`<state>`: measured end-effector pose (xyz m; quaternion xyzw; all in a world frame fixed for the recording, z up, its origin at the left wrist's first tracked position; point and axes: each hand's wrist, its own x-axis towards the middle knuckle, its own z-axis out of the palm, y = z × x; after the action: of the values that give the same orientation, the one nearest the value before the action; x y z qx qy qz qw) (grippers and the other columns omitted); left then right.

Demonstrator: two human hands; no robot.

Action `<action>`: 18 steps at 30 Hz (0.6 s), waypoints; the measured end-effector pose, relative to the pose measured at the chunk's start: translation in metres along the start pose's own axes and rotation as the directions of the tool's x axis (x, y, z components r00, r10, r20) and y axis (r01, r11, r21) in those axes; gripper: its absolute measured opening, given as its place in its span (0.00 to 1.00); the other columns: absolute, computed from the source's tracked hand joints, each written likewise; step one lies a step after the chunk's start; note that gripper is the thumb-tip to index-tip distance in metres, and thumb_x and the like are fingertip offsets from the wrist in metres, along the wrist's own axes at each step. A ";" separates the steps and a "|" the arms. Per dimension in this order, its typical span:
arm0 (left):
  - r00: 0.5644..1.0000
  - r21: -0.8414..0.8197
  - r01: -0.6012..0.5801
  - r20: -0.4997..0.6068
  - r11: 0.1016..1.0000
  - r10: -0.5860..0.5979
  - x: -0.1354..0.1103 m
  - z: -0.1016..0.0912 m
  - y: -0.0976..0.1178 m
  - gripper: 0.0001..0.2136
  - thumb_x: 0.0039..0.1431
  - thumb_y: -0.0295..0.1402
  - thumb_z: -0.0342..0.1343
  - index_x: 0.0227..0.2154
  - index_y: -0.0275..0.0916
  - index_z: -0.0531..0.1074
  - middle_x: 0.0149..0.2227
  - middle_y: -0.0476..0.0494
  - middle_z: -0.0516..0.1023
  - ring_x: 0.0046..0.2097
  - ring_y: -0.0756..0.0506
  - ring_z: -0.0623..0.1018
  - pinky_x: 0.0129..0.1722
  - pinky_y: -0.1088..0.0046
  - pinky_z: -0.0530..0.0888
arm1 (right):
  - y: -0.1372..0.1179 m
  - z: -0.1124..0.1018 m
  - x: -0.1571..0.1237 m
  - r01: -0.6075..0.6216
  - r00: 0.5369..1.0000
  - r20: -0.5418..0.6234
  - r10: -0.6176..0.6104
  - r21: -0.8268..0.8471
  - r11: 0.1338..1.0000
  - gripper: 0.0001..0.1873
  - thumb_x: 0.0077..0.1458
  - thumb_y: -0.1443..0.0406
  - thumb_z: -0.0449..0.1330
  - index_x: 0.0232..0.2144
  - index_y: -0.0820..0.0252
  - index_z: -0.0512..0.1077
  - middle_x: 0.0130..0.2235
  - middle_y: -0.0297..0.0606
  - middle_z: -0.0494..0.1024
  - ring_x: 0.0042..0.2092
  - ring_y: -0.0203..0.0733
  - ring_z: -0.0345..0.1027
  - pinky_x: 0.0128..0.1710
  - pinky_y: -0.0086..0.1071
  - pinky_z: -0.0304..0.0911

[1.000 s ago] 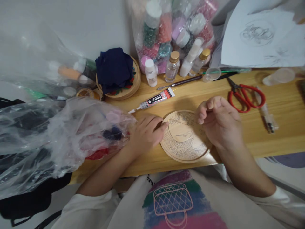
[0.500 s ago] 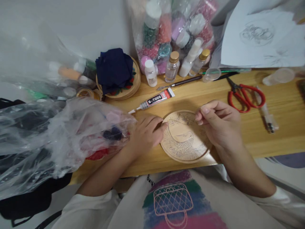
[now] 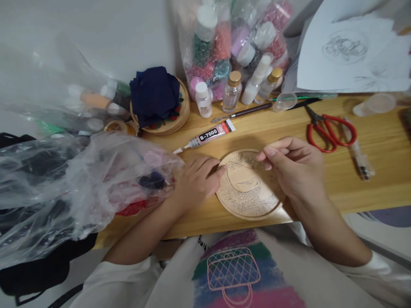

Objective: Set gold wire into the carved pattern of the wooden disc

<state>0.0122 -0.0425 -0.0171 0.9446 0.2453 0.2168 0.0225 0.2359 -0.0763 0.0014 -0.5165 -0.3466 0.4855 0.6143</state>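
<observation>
A round wooden disc with a crane drawn in dark lines lies on the table at my front. My left hand rests palm down at its left side, fingers loosely extended, the thumb at the disc's rim. Over the disc's upper right part is my right hand, thumb and forefinger pinched together; whatever they may hold is too small to make out. A tube of B-7000 glue lies just beyond the disc, its nozzle pointing left.
Red-handled scissors lie to the right, beside a thin clear packet. Behind stand small bottles and a craft knife. A plastic bag crowds the left. Dark blue cloth squares sit on a round wooden piece.
My right hand has shifted slightly left over the disc, its fingers still pinched. My left hand stays in place at the rim.
</observation>
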 end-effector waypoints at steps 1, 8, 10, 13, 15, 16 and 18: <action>1.000 0.001 -0.004 -0.006 1.000 0.004 0.000 0.000 0.000 0.06 0.67 0.26 0.53 0.43 0.35 0.74 0.41 0.40 0.79 0.42 0.44 0.76 0.41 0.67 0.72 | 0.000 0.000 0.000 -0.004 1.000 -0.001 0.004 0.001 1.000 0.07 0.47 0.61 0.73 0.25 0.53 0.79 0.25 0.31 0.81 0.21 0.28 0.65 0.21 0.24 0.64; 1.000 0.011 -0.003 0.004 1.000 0.003 0.000 0.000 -0.001 0.07 0.68 0.27 0.51 0.43 0.36 0.74 0.41 0.41 0.79 0.43 0.45 0.76 0.41 0.67 0.72 | -0.001 0.001 0.000 -0.020 0.999 -0.039 0.020 0.007 1.000 0.11 0.43 0.59 0.75 0.24 0.54 0.78 0.23 0.31 0.80 0.19 0.27 0.63 0.19 0.24 0.61; 1.000 0.007 -0.002 -0.006 1.000 0.002 0.000 0.000 0.000 0.06 0.67 0.27 0.52 0.42 0.35 0.74 0.41 0.41 0.79 0.42 0.44 0.76 0.41 0.67 0.72 | -0.002 0.001 0.000 -0.025 0.999 -0.048 0.025 0.005 1.000 0.12 0.43 0.58 0.75 0.24 0.54 0.78 0.22 0.31 0.79 0.19 0.27 0.62 0.19 0.24 0.61; 1.000 -0.009 0.000 -0.007 1.000 0.000 0.000 0.001 0.000 0.06 0.67 0.27 0.53 0.42 0.35 0.74 0.41 0.41 0.79 0.42 0.45 0.76 0.41 0.67 0.72 | -0.003 0.000 0.002 -0.037 0.997 -0.062 0.037 0.010 0.999 0.13 0.42 0.56 0.76 0.23 0.54 0.77 0.19 0.29 0.76 0.18 0.28 0.61 0.17 0.24 0.58; 1.000 -0.015 0.007 -0.004 1.000 -0.007 0.000 0.001 0.000 0.07 0.68 0.27 0.52 0.43 0.36 0.74 0.42 0.41 0.79 0.43 0.45 0.76 0.42 0.67 0.72 | -0.003 0.000 0.002 -0.048 0.996 -0.076 0.050 0.017 0.999 0.14 0.41 0.55 0.76 0.23 0.54 0.77 0.18 0.28 0.73 0.18 0.28 0.60 0.16 0.24 0.56; 1.000 -0.011 0.010 -0.004 1.000 -0.010 0.000 0.001 0.000 0.07 0.68 0.27 0.52 0.43 0.37 0.74 0.43 0.41 0.79 0.44 0.45 0.77 0.42 0.67 0.72 | -0.003 0.000 0.003 -0.051 0.995 -0.086 0.053 0.020 0.998 0.14 0.40 0.55 0.76 0.22 0.54 0.77 0.17 0.28 0.73 0.18 0.28 0.60 0.16 0.24 0.55; 1.000 0.009 0.006 -0.010 1.000 -0.006 0.000 0.001 0.000 0.07 0.68 0.27 0.51 0.43 0.38 0.73 0.44 0.42 0.79 0.45 0.45 0.77 0.43 0.67 0.73 | -0.003 -0.001 0.003 -0.045 0.993 -0.107 0.047 0.016 0.999 0.15 0.40 0.55 0.76 0.22 0.55 0.77 0.17 0.27 0.72 0.17 0.28 0.60 0.16 0.24 0.55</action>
<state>0.0123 -0.0424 -0.0177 0.9429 0.2493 0.2201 0.0177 0.2380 -0.0735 0.0037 -0.5454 -0.2978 0.4734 0.6243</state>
